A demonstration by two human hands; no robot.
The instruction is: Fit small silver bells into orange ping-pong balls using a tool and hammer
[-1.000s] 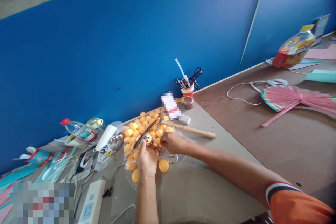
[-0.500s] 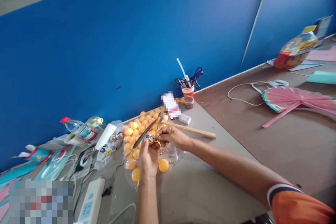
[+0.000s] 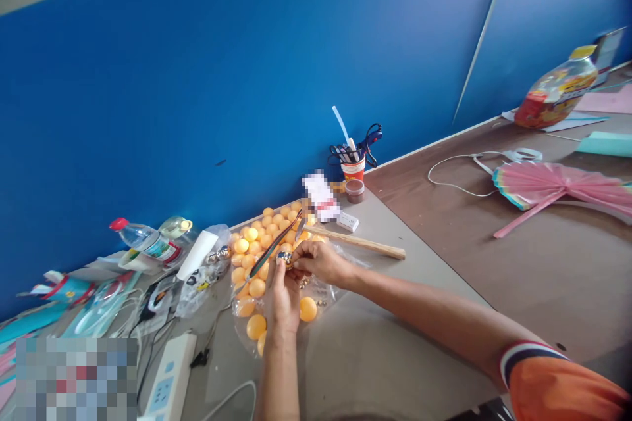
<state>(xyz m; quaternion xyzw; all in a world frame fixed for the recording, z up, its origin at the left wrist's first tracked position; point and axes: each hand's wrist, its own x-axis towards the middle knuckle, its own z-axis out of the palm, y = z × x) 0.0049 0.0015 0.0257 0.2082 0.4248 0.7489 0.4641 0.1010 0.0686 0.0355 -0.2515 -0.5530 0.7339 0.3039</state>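
Observation:
My left hand (image 3: 282, 299) is raised over a clear bag of orange ping-pong balls (image 3: 261, 247) and pinches a small shiny metal bell (image 3: 285, 256) at its fingertips. A thin dark stick (image 3: 272, 248) slants up from the same hand. My right hand (image 3: 318, 261) comes in from the right with its fingers pinched against the bell. Two loose orange balls (image 3: 308, 308) lie on the grey table just below the hands. Small metal bits lie in the plastic beneath my right hand.
A wooden stick (image 3: 363, 245) lies behind my hands. At the wall stand a paper cup of scissors (image 3: 353, 166), a small brown jar (image 3: 354, 191), a water bottle (image 3: 143, 238) and a white tube (image 3: 197, 255). A power strip (image 3: 168, 376) lies front left. Pink paper fans (image 3: 553, 185) and a cord cover the brown table at right.
My right hand has risen from the bag of small parts to the bell held in my left hand and now pinches at it. The left hand has shifted slightly up.

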